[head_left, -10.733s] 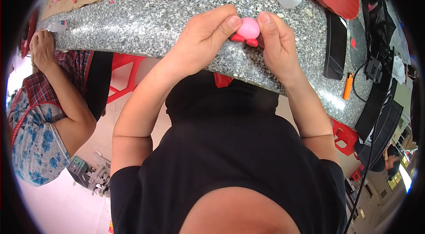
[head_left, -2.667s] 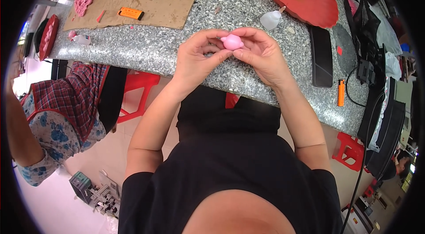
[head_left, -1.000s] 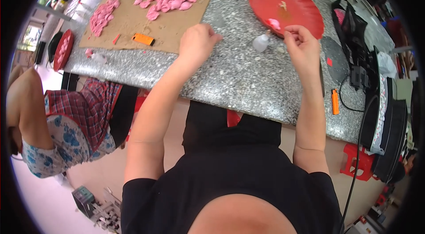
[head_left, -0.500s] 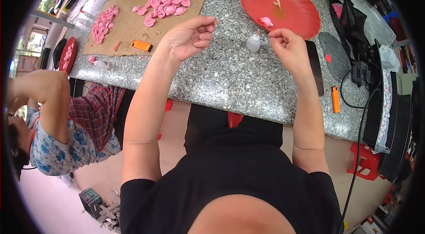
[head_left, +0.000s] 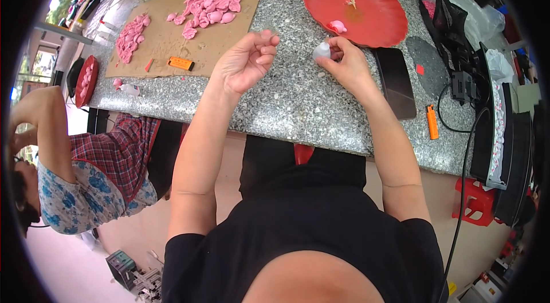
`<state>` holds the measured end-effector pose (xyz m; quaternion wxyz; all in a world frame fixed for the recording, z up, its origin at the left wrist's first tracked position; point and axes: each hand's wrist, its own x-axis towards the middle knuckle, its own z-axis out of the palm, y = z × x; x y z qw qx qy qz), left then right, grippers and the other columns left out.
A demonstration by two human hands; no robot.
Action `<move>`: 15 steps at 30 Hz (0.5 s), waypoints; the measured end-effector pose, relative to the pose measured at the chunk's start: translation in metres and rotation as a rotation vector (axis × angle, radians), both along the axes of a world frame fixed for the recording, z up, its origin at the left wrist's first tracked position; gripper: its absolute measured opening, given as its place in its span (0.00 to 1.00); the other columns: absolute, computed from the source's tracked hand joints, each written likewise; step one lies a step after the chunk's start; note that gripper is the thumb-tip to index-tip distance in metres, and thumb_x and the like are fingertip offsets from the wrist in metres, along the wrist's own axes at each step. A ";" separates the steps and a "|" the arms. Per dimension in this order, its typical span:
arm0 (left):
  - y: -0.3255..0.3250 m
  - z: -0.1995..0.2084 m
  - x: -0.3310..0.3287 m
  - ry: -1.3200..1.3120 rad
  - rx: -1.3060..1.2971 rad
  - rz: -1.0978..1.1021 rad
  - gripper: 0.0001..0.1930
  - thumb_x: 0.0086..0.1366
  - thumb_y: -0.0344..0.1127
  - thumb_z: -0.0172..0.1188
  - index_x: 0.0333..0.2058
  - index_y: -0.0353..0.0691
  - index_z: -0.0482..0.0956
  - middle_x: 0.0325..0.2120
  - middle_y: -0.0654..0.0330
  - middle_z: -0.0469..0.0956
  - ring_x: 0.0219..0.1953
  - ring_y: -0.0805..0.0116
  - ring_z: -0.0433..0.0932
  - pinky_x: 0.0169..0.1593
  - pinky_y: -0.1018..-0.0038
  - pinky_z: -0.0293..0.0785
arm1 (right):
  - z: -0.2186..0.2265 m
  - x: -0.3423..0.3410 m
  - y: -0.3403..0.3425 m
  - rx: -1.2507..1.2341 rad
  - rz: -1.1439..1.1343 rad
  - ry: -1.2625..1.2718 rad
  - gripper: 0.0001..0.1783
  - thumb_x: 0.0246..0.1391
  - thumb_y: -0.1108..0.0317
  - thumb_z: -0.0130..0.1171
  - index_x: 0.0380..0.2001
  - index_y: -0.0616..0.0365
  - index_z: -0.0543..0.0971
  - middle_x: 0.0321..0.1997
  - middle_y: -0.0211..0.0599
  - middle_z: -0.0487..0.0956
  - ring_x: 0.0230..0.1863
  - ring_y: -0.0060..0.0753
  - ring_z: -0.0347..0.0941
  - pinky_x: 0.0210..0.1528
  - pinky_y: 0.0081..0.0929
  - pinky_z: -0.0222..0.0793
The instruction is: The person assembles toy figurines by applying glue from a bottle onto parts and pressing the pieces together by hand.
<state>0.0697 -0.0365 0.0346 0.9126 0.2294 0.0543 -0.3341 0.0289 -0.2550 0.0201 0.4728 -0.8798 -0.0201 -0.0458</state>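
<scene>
My right hand (head_left: 349, 65) grips a small white translucent squeeze bottle (head_left: 321, 52) just above the granite worktop, near the near rim of a red fluted plate (head_left: 372, 36). One pink piece (head_left: 338, 26) lies inside that rim. My left hand (head_left: 247, 63) hovers over the worktop to the left of the bottle. Its fingers are curled, with thumb and forefinger pinched together; whatever is between them is too small to make out. Beyond it, a heap of small pink, soft-looking rounded pieces (head_left: 215, 2) rests on a cardboard sheet (head_left: 163, 28).
A black phone (head_left: 396, 82) lies beside my right forearm, with an orange lighter (head_left: 432, 122) farther right. Another orange item (head_left: 181, 63) sits on the cardboard's near edge. A second bottle (head_left: 129, 90) lies left. At far left, another person (head_left: 86, 183) sits beside the worktop.
My right hand has moved left and taken hold of the squeeze bottle, which stood on the worktop before. My left hand stays pinched, in nearly the same place.
</scene>
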 end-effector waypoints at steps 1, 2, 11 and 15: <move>-0.001 -0.004 -0.001 -0.010 0.006 0.027 0.07 0.53 0.22 0.55 0.31 0.32 0.67 0.28 0.54 0.70 0.21 0.76 0.65 0.20 0.87 0.62 | -0.002 0.002 -0.001 0.028 -0.010 0.021 0.21 0.38 0.71 0.64 0.38 0.65 0.71 0.32 0.35 0.75 0.33 0.22 0.70 0.36 0.20 0.67; -0.001 -0.010 -0.002 -0.043 0.038 0.044 0.07 0.53 0.21 0.55 0.31 0.34 0.67 0.29 0.53 0.71 0.21 0.77 0.65 0.22 0.86 0.64 | -0.003 0.003 -0.003 0.059 -0.001 0.030 0.18 0.40 0.73 0.62 0.37 0.65 0.71 0.33 0.34 0.75 0.33 0.21 0.70 0.37 0.19 0.67; -0.040 -0.050 -0.013 -1.033 1.225 0.339 0.06 0.50 0.26 0.60 0.28 0.37 0.75 0.21 0.65 0.75 0.18 0.82 0.66 0.23 0.84 0.63 | 0.011 -0.003 -0.010 0.510 0.108 0.140 0.18 0.41 0.72 0.63 0.38 0.66 0.73 0.35 0.32 0.75 0.36 0.20 0.71 0.42 0.18 0.67; -0.046 -0.057 -0.012 -1.307 1.529 0.393 0.05 0.48 0.26 0.59 0.27 0.37 0.77 0.20 0.62 0.75 0.18 0.76 0.67 0.23 0.80 0.64 | 0.012 -0.004 -0.012 0.521 0.141 0.132 0.18 0.41 0.72 0.64 0.37 0.66 0.73 0.34 0.32 0.76 0.35 0.19 0.71 0.41 0.17 0.67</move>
